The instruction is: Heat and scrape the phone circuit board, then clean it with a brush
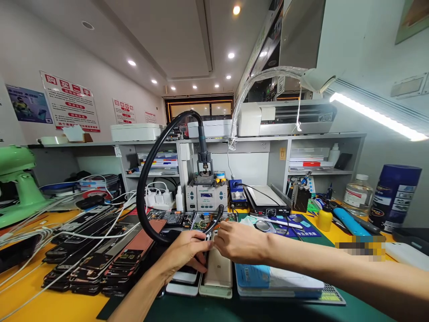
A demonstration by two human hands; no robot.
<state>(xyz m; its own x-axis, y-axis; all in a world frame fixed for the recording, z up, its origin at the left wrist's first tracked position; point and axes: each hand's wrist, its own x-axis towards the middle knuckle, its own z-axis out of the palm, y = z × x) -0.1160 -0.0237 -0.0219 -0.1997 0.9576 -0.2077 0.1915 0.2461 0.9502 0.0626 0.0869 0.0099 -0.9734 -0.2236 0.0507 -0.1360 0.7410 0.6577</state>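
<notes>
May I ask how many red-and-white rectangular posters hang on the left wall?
3: the large near poster, the middle poster and the small far poster. Others may be hidden.

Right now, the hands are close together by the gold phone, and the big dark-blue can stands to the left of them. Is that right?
Not quite: the head view shows the big dark-blue can standing to the right of the hands. The left hand and right hand are indeed close together by the gold phone.
</notes>
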